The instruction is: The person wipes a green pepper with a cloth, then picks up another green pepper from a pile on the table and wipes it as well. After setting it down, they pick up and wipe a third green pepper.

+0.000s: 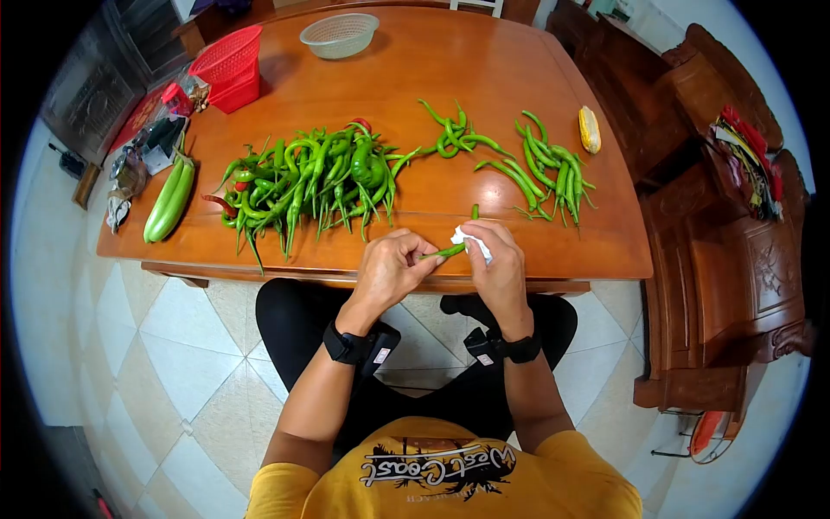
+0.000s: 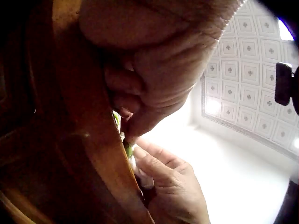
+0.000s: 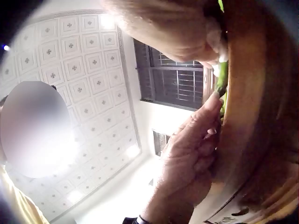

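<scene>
Over the table's front edge my left hand (image 1: 389, 270) pinches one end of a green chili pepper (image 1: 446, 252) between thumb and fingers. My right hand (image 1: 500, 264) holds a crumpled white tissue (image 1: 471, 242) around the pepper's other part. In the right wrist view the pepper (image 3: 222, 77) spans the gap between the two hands. A short green tip (image 1: 475, 211) pokes up beyond the right fingers. Left of the hands lies a big heap of green peppers (image 1: 298, 177) with a few red ones. Smaller groups of green peppers (image 1: 553, 169) lie to the right.
A long pale-green eggplant (image 1: 171, 199) lies at the table's left. Behind it stand red plastic baskets (image 1: 229, 69), and a pale colander (image 1: 339, 36) sits at the back. A yellow corn piece (image 1: 590, 130) is near the right edge. Carved wooden chairs (image 1: 718, 259) flank the table (image 1: 415, 78).
</scene>
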Demonstrator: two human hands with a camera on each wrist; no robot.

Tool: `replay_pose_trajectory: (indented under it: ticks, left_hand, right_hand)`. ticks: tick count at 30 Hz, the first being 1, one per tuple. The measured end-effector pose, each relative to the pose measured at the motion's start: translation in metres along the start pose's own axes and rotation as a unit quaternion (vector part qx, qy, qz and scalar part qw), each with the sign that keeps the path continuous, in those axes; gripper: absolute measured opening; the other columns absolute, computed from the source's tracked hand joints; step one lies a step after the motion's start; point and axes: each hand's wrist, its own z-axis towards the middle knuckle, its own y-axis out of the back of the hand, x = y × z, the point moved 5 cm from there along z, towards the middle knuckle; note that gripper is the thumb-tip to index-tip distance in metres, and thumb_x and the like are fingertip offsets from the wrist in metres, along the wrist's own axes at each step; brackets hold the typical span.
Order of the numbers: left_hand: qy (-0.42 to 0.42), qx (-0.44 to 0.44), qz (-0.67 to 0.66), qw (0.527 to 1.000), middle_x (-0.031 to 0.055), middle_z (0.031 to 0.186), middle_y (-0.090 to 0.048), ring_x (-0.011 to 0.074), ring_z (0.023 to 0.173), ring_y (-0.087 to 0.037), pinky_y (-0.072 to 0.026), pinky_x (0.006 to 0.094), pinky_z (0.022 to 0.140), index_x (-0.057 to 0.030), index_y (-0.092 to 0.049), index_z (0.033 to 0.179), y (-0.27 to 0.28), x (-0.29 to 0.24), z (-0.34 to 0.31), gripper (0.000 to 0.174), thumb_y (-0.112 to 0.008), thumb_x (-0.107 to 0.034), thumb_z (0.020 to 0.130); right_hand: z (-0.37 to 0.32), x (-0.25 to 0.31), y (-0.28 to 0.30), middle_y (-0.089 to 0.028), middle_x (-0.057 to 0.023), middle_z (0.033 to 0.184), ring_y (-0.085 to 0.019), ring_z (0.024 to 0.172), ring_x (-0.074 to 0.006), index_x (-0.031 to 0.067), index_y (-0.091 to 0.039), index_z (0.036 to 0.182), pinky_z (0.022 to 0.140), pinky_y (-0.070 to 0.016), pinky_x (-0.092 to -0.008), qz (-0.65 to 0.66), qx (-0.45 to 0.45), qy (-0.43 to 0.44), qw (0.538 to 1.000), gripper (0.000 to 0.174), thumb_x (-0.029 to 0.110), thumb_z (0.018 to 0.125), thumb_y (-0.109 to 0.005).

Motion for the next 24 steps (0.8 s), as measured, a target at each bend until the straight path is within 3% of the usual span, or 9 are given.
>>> replay_pose_trajectory:
  ticks: [3, 7, 15, 17, 24]
  left_hand:
    - [-0.014, -0.004, -0.002, 1.000, 0.0092, 0.068, -0.060, 0.0202, 0.055, -0.057, -0.0441, 0.0329, 0.052, -0.0024, -0.072, 0.079, -0.001, 0.001, -0.001, 0.015, -0.080, -0.014, 0.075]
    - [-0.034, -0.016, 0.000, 0.999, 0.0097, 0.069, -0.060, 0.0215, 0.056, -0.058, -0.0445, 0.0340, 0.053, -0.0024, -0.072, 0.080, 0.000, 0.002, 0.000, 0.016, -0.080, -0.014, 0.075]
    - [-0.014, -0.014, 0.035, 0.999, 0.0104, 0.070, -0.061, 0.0239, 0.057, -0.059, -0.0448, 0.0359, 0.054, -0.0032, -0.070, 0.078, 0.001, -0.012, -0.016, 0.014, -0.078, -0.015, 0.077]
    - [-0.025, -0.030, 0.043, 0.998, 0.0105, 0.069, -0.060, 0.0200, 0.054, -0.055, -0.0421, 0.0331, 0.051, -0.0018, -0.070, 0.079, -0.002, -0.017, -0.027, 0.014, -0.079, -0.013, 0.078]
    - [-0.012, -0.066, 0.084, 0.994, 0.0135, 0.070, -0.066, 0.0247, 0.051, -0.059, -0.0432, 0.0345, 0.048, -0.0034, -0.072, 0.082, -0.001, -0.029, -0.053, 0.018, -0.077, -0.020, 0.081]
  right_hand:
    - [-0.002, 0.005, 0.000, -0.066, -0.0176, 0.105, -0.063, 0.097, -0.0354, -0.0025, -0.067, 0.103, 0.086, -0.0507, -0.0399, -0.003, -0.014, -0.016, 1.000, 0.018, -0.002, 0.085, -0.062]
    - [-0.009, 0.020, -0.009, -0.065, -0.0177, 0.103, -0.064, 0.095, -0.0343, -0.0027, -0.068, 0.103, 0.084, -0.0515, -0.0375, 0.078, 0.070, 0.010, 0.994, 0.018, -0.004, 0.085, -0.063]
    - [-0.007, 0.009, 0.007, -0.064, -0.0180, 0.104, -0.064, 0.095, -0.0355, -0.0029, -0.067, 0.103, 0.084, -0.0519, -0.0386, -0.014, -0.004, -0.025, 1.000, 0.018, -0.004, 0.086, -0.062]
    - [-0.010, 0.014, 0.010, -0.065, -0.0178, 0.105, -0.064, 0.095, -0.0351, -0.0029, -0.067, 0.104, 0.084, -0.0516, -0.0378, 0.002, 0.011, -0.032, 0.999, 0.018, -0.003, 0.086, -0.062]
    - [-0.031, 0.046, 0.005, -0.065, -0.0169, 0.105, -0.065, 0.097, -0.0317, -0.0014, -0.068, 0.103, 0.085, -0.0511, -0.0355, 0.072, 0.078, -0.016, 0.994, 0.018, -0.001, 0.086, -0.064]
